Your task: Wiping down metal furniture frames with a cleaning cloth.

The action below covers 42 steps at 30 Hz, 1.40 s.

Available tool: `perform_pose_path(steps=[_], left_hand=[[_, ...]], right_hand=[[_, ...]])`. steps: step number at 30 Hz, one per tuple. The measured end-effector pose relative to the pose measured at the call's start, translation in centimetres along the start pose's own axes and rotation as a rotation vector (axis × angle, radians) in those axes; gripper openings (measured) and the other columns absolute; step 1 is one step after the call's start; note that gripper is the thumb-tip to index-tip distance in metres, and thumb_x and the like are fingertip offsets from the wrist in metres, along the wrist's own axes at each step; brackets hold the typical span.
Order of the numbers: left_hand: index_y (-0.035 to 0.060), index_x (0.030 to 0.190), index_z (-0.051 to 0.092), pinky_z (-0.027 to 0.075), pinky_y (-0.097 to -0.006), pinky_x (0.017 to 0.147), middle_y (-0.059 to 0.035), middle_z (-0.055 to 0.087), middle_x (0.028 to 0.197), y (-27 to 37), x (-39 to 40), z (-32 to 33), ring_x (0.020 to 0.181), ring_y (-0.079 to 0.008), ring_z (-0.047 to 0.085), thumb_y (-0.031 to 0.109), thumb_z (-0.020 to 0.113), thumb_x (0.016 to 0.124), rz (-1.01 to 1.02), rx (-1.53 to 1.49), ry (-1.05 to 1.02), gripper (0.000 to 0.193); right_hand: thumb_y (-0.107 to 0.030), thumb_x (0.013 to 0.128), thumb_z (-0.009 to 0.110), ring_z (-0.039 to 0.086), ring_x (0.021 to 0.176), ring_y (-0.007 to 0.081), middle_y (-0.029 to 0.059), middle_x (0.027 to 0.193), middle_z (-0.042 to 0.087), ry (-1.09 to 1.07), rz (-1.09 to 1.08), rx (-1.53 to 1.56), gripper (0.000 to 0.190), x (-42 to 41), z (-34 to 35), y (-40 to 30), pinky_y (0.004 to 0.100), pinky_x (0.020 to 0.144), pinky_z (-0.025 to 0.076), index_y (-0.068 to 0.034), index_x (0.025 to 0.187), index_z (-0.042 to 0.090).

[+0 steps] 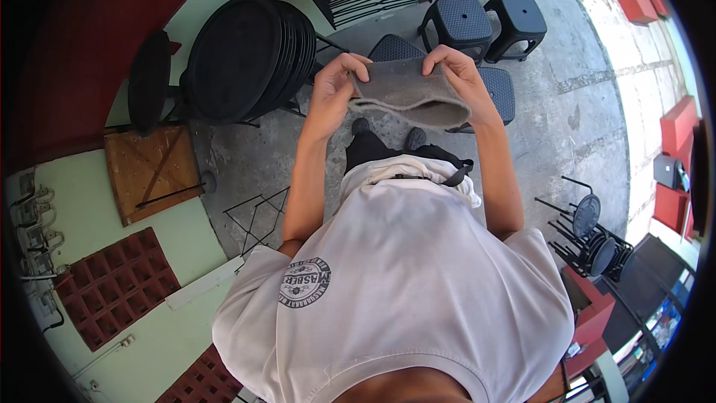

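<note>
A folded grey cloth (411, 84) is stretched between my two hands in front of me, above my feet. My left hand (338, 87) pinches its left end, thumb and fingers on the upper corner. At the other end my right hand (461, 78) grips the top edge. The cloth's lower edge gapes, so its layers stand apart and a hollow shows between them. Behind the cloth, a dark woven-pattern plastic stool (396, 47) is partly hidden.
Two more plastic stools (463, 17) stand ahead, and another stool (499, 92) is beside my right forearm. Stacked round black tabletops (238, 59) lean at the left wall near a wooden panel (154, 170). Stacked metal-legged stools (596, 246) are at the right. The floor (537, 140) is concrete.
</note>
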<state>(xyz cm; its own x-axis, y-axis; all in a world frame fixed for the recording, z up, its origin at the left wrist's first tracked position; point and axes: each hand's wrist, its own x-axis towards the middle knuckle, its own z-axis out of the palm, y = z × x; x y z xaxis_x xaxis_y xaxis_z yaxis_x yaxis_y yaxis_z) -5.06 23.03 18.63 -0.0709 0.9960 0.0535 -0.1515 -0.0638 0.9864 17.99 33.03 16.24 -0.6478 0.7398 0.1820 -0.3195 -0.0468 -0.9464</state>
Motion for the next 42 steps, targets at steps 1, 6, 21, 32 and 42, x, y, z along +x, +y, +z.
perform_pose_path(steps=[1,6,21,32,42], left_hand=[[0.0082,0.094,0.056,0.052,-0.0242,0.079,-0.0014,0.060,0.108,-0.4,0.2,0.4,0.092,-0.0085,0.059,-0.006,0.047,0.095,-0.083,-0.050,0.028,0.016],[0.0133,0.104,0.050,0.050,-0.0238,0.071,0.0015,0.061,0.105,-4.7,0.0,-0.4,0.090,-0.0055,0.060,0.004,0.041,0.102,-0.179,-0.294,-0.054,0.013],[0.0166,0.116,0.050,0.045,-0.0212,0.075,0.0037,0.058,0.098,-1.5,2.2,0.8,0.088,-0.0035,0.056,0.015,0.041,0.107,-0.198,-0.320,0.075,0.013],[0.0048,0.117,0.062,0.043,-0.0228,0.068,-0.0010,0.063,0.099,-1.1,3.5,1.8,0.074,-0.0067,0.056,-0.002,0.045,0.100,0.193,0.363,0.457,0.025],[0.0067,0.115,0.062,0.049,-0.0227,0.084,0.0022,0.068,0.104,-8.5,3.9,-0.3,0.094,-0.0063,0.063,0.006,0.070,0.094,-0.334,-0.577,0.298,0.022]], right_hand=[[0.002,0.099,0.040,0.049,0.078,0.0002,-0.0063,0.093,0.059,0.026,0.095,-0.078,0.026,-0.1,-0.3,-0.1,0.0183,0.066,0.040,-0.008,0.096,0.063],[-0.002,0.099,0.040,0.047,0.079,0.0008,-0.0079,0.094,0.059,0.067,0.211,-0.206,0.024,-0.5,-0.6,1.0,0.0201,0.062,0.037,-0.010,0.097,0.063],[-0.056,0.103,0.044,0.044,0.141,0.0250,0.0112,0.150,0.049,0.047,0.570,0.757,0.068,-1.5,1.1,6.6,0.0458,0.118,0.032,-0.007,0.150,0.042],[-0.014,0.103,0.057,0.058,0.092,0.0072,0.0041,0.102,0.069,0.151,0.041,-0.217,0.025,2.0,3.9,1.1,0.0236,0.083,0.048,0.003,0.117,0.066],[-0.012,0.092,0.071,0.050,0.061,0.0063,0.0076,0.064,0.061,0.112,-0.029,-0.646,0.017,7.7,1.4,1.6,0.0270,0.055,0.042,0.003,0.096,0.073]])
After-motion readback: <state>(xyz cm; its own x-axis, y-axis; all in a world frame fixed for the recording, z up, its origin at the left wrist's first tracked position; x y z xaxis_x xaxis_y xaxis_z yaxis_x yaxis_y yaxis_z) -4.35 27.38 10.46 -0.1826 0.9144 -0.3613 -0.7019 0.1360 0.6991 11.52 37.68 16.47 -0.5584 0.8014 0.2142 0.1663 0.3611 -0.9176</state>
